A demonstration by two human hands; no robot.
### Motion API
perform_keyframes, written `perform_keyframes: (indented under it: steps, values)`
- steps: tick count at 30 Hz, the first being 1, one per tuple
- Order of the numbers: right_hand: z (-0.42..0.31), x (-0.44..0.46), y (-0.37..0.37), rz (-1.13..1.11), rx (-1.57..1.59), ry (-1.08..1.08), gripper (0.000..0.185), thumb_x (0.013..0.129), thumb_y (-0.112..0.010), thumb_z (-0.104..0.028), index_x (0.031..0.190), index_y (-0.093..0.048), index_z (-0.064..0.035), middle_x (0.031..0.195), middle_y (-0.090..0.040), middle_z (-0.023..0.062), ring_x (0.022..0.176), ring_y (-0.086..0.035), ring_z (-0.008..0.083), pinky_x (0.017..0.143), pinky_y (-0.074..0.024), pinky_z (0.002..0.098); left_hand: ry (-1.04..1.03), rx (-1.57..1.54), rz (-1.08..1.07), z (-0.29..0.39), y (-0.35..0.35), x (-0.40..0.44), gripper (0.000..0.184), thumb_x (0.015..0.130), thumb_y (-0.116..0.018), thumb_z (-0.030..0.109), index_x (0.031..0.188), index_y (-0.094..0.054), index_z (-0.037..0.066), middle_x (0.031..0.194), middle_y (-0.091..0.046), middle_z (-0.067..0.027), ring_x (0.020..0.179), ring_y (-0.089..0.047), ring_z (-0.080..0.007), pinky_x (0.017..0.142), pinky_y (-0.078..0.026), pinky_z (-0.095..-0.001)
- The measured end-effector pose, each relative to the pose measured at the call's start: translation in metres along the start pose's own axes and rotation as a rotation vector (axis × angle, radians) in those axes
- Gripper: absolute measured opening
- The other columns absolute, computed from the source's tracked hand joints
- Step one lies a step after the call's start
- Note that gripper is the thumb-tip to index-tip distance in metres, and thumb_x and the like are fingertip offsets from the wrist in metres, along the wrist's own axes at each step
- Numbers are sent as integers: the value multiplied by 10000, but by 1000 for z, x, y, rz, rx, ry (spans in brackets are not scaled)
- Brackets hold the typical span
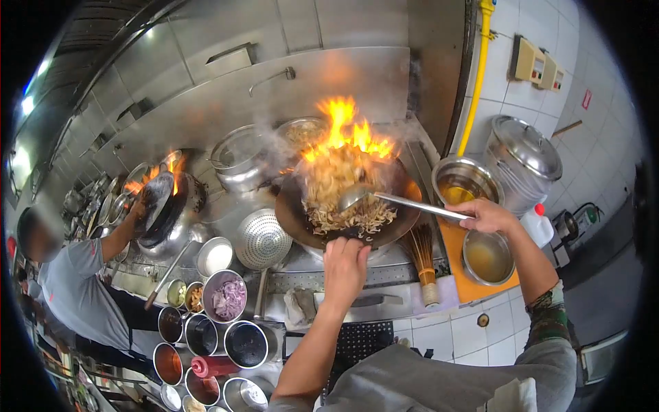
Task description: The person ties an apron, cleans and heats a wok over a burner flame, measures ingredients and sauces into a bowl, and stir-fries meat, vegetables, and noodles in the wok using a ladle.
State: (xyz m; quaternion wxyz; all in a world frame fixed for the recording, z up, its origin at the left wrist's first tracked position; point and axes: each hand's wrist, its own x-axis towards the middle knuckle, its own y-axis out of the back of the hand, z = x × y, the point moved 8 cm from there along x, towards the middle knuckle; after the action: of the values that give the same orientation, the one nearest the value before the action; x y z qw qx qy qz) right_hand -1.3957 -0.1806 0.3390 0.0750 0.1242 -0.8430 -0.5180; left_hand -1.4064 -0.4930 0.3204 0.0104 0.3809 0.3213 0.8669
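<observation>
My left hand (345, 268) is closed on the near edge of a dark wok (291, 213), where a short handle partly shows. My right hand (487, 216) grips the long handle of a steel ladle (419, 204), whose bowl reaches into the wok among the food. Pale brown strips of food (336, 182) are heaped in the wok, some looking tossed up at the far side. Tall orange flames (347, 130) rise behind and over them. A perforated skimmer (263, 238) lies left of the wok, and a bamboo brush (421, 254) lies to its right.
Steel bowls of oil (449, 177) and cloudy liquid (489, 257) stand at right, near a lidded pot (525, 147). At left are a bowl of chopped onion (228, 299), several sauce pots and a red bottle (214, 366). A co-worker (93, 281) handles another flaming wok (159, 200).
</observation>
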Motion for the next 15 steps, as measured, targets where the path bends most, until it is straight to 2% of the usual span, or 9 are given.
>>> perform_keyframes:
  steps: [2, 3, 5, 8, 10, 11, 12, 14, 15]
  values:
    - [1, 5, -10, -272, 212, -435, 554, 874, -620, -127, 1403, -484, -220, 1112, -676, 148, 995, -659, 278, 904, -488, 364, 51, 25, -47, -21, -28, 9, 121, 825, -678, 130, 861, -600, 45, 872, -569, -123, 878, -527, -353, 740, -425, -454]
    - [2, 20, -16, -165, 19, -208, 532, 886, -607, -162, 1399, -488, -230, 1107, -665, 170, 969, -655, 318, 871, -504, 407, 50, 25, -50, -33, -38, 0, 121, 825, -678, 130, 861, -600, 45, 872, -569, -123, 878, -527, -353, 740, -425, -454]
    - [-4, 26, -31, -77, -62, -232, 526, 888, -603, -174, 1398, -490, -237, 1110, -659, 178, 968, -648, 338, 875, -503, 422, 89, 99, -86, -51, -58, -27, 119, 826, -671, 132, 866, -605, 41, 863, -571, -132, 885, -531, -355, 747, -429, -461]
    - [-5, 8, -23, 41, -161, -301, 530, 882, -602, -159, 1391, -494, -255, 1157, -639, 186, 1009, -618, 387, 927, -484, 443, 27, 24, -93, -35, -37, -64, 121, 826, -667, 128, 878, -604, 38, 871, -566, -144, 885, -531, -360, 748, -429, -465]
    - [-1, -7, -14, 74, -83, -42, 541, 876, -613, -133, 1393, -494, -241, 1230, -623, 165, 1068, -629, 340, 956, -477, 401, -59, 1, -19, -2, -4, -62, 117, 829, -661, 114, 882, -594, 34, 874, -557, -156, 883, -529, -367, 742, -425, -460]
    - [6, -10, -15, 37, 97, -40, 548, 874, -623, -112, 1395, -496, -222, 1286, -605, 144, 1101, -633, 272, 959, -475, 368, 29, 68, -70, -4, -4, -46, 134, 819, -674, 112, 883, -586, 34, 872, -550, -154, 870, -523, -371, 735, -421, -457]
    - [3, -10, -10, -83, 226, -184, 536, 875, -632, -111, 1389, -504, -195, 1274, -623, 112, 1061, -643, 219, 924, -483, 360, 19, 26, -28, -7, -4, -27, 149, 820, -680, 132, 892, -593, 35, 870, -550, -156, 860, -520, -364, 732, -418, -456]
    - [-6, -7, -8, -253, 284, -509, 544, 876, -632, -132, 1395, -495, -224, 1203, -646, 137, 998, -655, 265, 888, -495, 381, 21, 28, -33, -14, -18, 0, 157, 815, -687, 139, 891, -597, 34, 856, -550, -152, 843, -521, -365, 726, -419, -460]
    - [1, 2, -17, -251, 281, -505, 544, 876, -632, -132, 1395, -495, -224, 1203, -646, 137, 998, -655, 265, 888, -495, 381, 20, 30, -28, -25, -31, -2, 157, 815, -687, 139, 891, -597, 34, 856, -550, -152, 843, -521, -365, 726, -419, -460]
